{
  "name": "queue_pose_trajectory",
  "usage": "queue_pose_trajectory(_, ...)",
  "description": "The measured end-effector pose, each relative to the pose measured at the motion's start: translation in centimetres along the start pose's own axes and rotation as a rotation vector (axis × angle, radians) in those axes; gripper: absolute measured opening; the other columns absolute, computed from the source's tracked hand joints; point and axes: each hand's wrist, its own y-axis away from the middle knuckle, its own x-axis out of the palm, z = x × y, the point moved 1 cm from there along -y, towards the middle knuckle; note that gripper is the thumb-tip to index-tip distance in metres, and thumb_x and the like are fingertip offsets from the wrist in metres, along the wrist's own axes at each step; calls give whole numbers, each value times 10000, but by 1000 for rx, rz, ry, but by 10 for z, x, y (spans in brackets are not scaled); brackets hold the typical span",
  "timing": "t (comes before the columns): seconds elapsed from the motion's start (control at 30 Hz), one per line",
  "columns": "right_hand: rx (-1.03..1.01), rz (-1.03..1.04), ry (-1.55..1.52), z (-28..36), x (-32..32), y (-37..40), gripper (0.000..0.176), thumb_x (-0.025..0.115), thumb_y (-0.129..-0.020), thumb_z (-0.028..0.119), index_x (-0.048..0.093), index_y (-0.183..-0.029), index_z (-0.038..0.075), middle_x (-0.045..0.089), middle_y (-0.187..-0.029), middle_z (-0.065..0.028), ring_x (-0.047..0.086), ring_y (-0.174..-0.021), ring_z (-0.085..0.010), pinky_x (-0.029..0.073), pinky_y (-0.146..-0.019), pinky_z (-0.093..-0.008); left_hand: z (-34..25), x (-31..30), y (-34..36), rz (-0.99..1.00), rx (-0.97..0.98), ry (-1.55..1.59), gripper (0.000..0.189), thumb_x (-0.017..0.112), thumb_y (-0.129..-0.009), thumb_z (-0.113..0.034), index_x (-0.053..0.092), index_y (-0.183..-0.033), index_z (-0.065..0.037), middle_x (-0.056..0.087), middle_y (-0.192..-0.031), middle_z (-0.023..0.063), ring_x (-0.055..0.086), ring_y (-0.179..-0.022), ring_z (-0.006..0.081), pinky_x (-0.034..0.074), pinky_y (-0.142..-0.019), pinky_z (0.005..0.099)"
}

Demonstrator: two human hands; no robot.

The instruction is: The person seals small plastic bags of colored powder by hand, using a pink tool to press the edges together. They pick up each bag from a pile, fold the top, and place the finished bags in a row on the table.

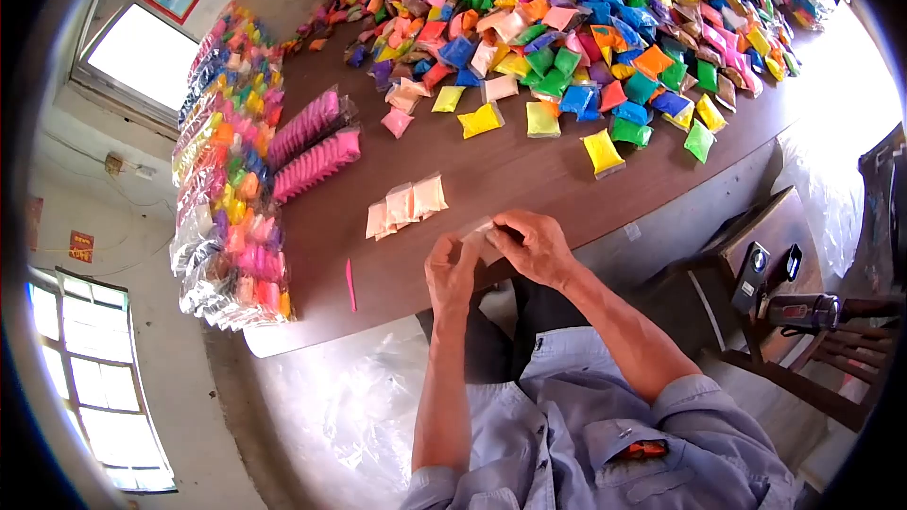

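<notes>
Near the table's front edge, my left hand (451, 269) and my right hand (535, 247) are close together, fingers closed on a small pale packet (482, 238). Fingers partly cover it, so its contents are hard to make out. Just beyond my left hand, a short overlapping row of peach packets (406, 206) lies on the table. A thin pink plastic stick (350, 285) rests farther left. Two long rows of packets, one bright pink (316, 166) and one darker magenta (304, 128), lie behind the stick.
A big heap of colourful packets (567, 28) spreads over the far side of the brown table (529, 179). Bundled bags of packets (231, 170) line its left edge. At right, a wooden stand (784, 217) holds a phone-like black device (751, 279) and a dark flask-like container (803, 310).
</notes>
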Motion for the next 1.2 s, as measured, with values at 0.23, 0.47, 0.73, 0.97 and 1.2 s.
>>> queue_pose_trajectory(0.23, -116, -66, -8, -5, 0, -3, 137, 735, -954, 145, 715, -1016, 25, 711, -879, -164, 707, -768, -339, 557, -665, -398, -10, 4, 2, 41, 27, -31, 195, 732, -992, -187, 744, -992, 7, 691, -802, -11, 577, -756, 59, 463, -672, 251)
queue_pose_trajectory(0.47, -12, 6, 5, 3, -3, -4, 111, 724, -951, 130, 721, -1005, 33, 717, -874, -162, 711, -778, -360, 561, -670, -413, -1, -4, 0, 24, 119, -201, 217, 753, -979, -204, 738, -1005, 11, 706, -818, 16, 593, -763, 72, 481, -676, 266)
queue_pose_trajectory(0.73, -43, -54, -34, -7, 0, -3, 132, 716, -991, 117, 718, -1061, 5, 707, -875, -136, 676, -734, -266, 531, -665, -343, 4, 2, 5, 86, 112, -156, 354, 744, -970, -186, 548, -753, 15, 562, -650, 39, 488, -645, 97, 423, -576, 317)
queue_pose_trajectory(0.97, -57, -4, 58, 9, 0, -5, 193, 712, -985, 174, 698, -1091, 14, 726, -943, -180, 712, -806, -356, 575, -713, -394, 16, -5, 3, 33, 161, -173, 448, 757, -982, -235, 500, -720, 20, 457, -615, 88, 415, -618, 108, 375, -532, 342)
queue_pose_trajectory(1.2, 21, -40, 28, 0, 0, -1, 217, 695, -1012, 208, 695, -1091, 6, 721, -938, -192, 707, -782, -342, 559, -685, -364, -11, 1, 5, 120, 185, -228, 432, 785, -973, -282, 566, -772, 31, 503, -664, 104, 456, -641, 144, 404, -562, 352)
